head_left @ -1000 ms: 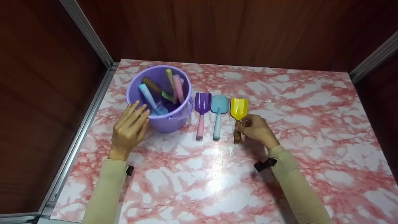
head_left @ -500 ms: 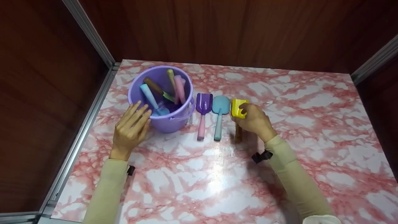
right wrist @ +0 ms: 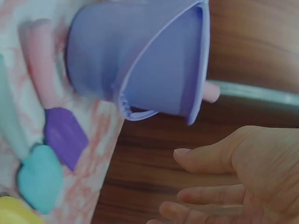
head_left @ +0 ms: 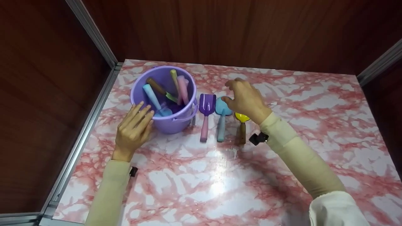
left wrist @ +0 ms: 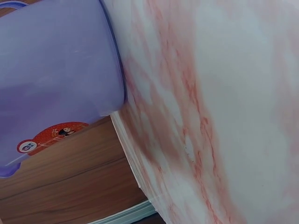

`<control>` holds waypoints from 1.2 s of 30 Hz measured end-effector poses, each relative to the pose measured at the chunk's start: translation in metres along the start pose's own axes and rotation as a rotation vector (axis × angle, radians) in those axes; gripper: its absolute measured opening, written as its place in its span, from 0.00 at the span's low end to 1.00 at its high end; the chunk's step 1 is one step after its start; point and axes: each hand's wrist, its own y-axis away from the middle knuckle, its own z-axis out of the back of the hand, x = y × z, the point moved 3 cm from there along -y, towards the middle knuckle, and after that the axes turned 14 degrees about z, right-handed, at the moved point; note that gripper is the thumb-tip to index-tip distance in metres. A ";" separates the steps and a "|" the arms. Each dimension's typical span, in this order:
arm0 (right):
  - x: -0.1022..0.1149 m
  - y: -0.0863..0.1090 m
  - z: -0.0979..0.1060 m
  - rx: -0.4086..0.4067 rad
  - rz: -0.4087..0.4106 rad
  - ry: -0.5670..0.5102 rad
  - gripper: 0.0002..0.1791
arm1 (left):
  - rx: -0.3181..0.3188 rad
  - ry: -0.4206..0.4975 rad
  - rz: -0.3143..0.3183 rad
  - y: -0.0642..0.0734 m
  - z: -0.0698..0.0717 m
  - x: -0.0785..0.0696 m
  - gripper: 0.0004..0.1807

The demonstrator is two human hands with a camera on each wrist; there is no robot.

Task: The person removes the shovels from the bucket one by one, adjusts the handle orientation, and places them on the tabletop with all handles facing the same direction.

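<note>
A purple bucket point(head_left: 171, 124) stands at the left of the table, several toy tool handles sticking up inside it. My left hand point(head_left: 132, 131) rests against its near left rim, fingers straight. To the bucket's right lie three toy shovels in a row: a purple one with a pink handle point(head_left: 207, 105), a teal one point(head_left: 221, 125), and a yellow one with a brown handle point(head_left: 242, 127). Above the teal and yellow blades hovers my right hand point(head_left: 248, 99), holding nothing; it hides part of both. In the right wrist view its thumb and fingers point(right wrist: 205, 161) are apart.
The table point(head_left: 188, 188) has a red and white marbled top. Dark wood panels point(head_left: 220, 31) enclose it at the back and sides, with a metal rail point(head_left: 88, 125) along the left edge. Inside the bucket are pink point(head_left: 182, 89), light blue point(head_left: 152, 95) and brown point(head_left: 155, 85) handles.
My right hand has let go of the yellow shovel's handle and lifted up and leftward over the blades. The shovel stays on the table. My left hand has kept its place at the bucket.
</note>
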 end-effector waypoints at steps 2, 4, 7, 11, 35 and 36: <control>0.009 -0.007 0.004 -0.009 0.051 0.024 0.28 | -0.003 0.000 0.000 0.001 0.000 0.000 0.13; 0.018 -0.014 0.007 -0.015 0.093 0.043 0.27 | -0.002 0.000 0.001 0.001 0.000 0.001 0.13; 0.031 -0.024 0.011 -0.028 0.146 0.047 0.25 | -0.002 0.004 0.004 0.001 -0.001 0.001 0.14; 0.046 -0.038 0.016 -0.030 0.229 0.050 0.24 | -0.001 0.007 0.004 0.001 -0.001 0.000 0.14; 0.132 -0.111 -0.043 0.244 0.747 0.732 0.15 | -0.016 0.009 -0.002 0.001 -0.002 0.001 0.13; 0.135 -0.113 -0.048 0.257 0.746 0.747 0.13 | -0.016 0.007 -0.001 0.002 -0.002 0.001 0.14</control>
